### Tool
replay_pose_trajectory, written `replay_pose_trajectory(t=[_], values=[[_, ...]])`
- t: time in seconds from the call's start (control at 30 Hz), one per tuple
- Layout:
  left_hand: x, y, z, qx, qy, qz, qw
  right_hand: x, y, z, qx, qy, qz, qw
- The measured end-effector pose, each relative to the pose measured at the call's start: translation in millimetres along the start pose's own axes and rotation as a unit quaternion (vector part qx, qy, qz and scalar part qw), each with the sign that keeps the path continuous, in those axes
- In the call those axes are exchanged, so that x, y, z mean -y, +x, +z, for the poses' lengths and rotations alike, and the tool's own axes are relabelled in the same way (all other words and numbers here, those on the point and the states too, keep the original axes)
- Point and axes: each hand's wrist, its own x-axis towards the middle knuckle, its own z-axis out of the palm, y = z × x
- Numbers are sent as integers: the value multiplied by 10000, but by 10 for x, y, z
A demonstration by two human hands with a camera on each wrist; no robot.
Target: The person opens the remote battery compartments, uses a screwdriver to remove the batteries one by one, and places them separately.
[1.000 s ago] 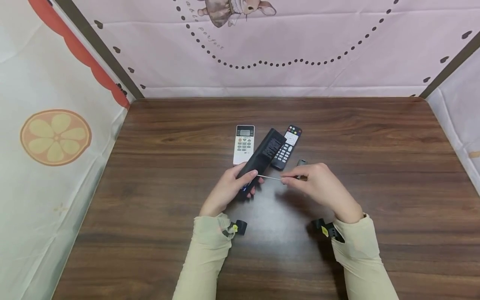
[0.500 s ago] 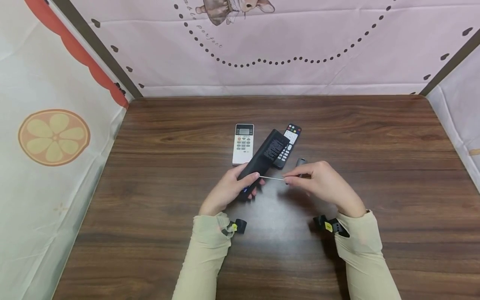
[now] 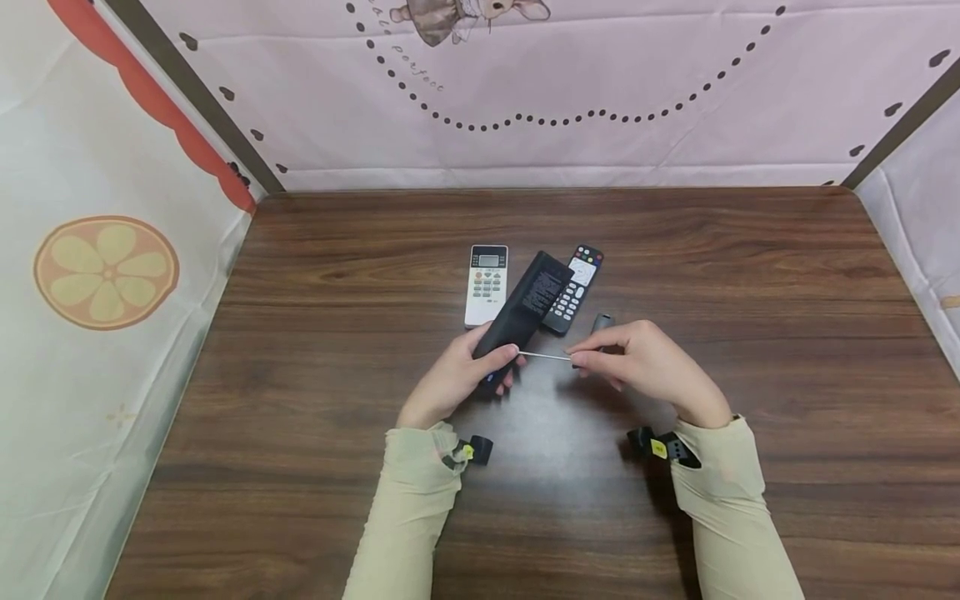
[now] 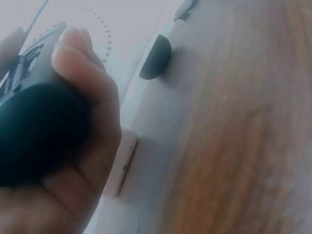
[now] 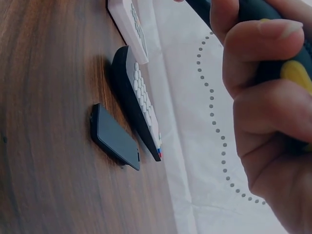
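Observation:
My left hand [image 3: 447,377] grips a black remote control [image 3: 527,300] tilted off the table, its back side up. Batteries [image 4: 20,70] show in its uncovered battery compartment in the left wrist view. In my right hand [image 3: 645,360] is a screwdriver, its black and yellow handle [image 5: 296,73] wrapped by curled fingers in the right wrist view. The thin metal shaft [image 3: 545,357] spans the gap between the hands and reaches the remote beside my left thumb. Its tip is hidden by the thumb. A dark battery cover [image 5: 116,139] lies on the table near my right hand.
A white remote control with a small screen [image 3: 486,287] lies behind my left hand. To its right lies another black remote with white buttons [image 3: 576,293], partly overlapped by the held one. The wooden table [image 3: 300,467] ends at a patterned cloth wall [image 3: 600,67].
My right hand and the screwdriver have shifted slightly to the right. The held remote has tilted a little, while the left hand keeps its grip. The things on the table stay put.

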Motion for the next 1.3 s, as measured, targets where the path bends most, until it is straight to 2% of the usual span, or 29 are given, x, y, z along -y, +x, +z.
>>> replay_pose_trajectory(t=[0.1,0.27,0.43,0.63,0.87,1.1,1.3], values=[[-34,-15,8,-32,-23,-5,10000,2,7,5,3,5,13,10000],[95,44,-27,-55,-164,34,9998,-58,23,9,63,171,-1,9998],[167,67,-45,-19,-302,134,9995,22,1,1,96,222,5,9997],[149,61,-49,8,-300,178,9994,246,-63,-40,120,151,-28,9998],[26,19,14,-106,-424,233,9988,313,-61,-42,22,-18,-85,10000],[108,75,-6,-230,-709,253,9969,335,-51,-27,-80,-112,-209,9997],[129,94,-37,-491,-870,283,9946,307,-53,-19,-324,-31,-324,9989]])
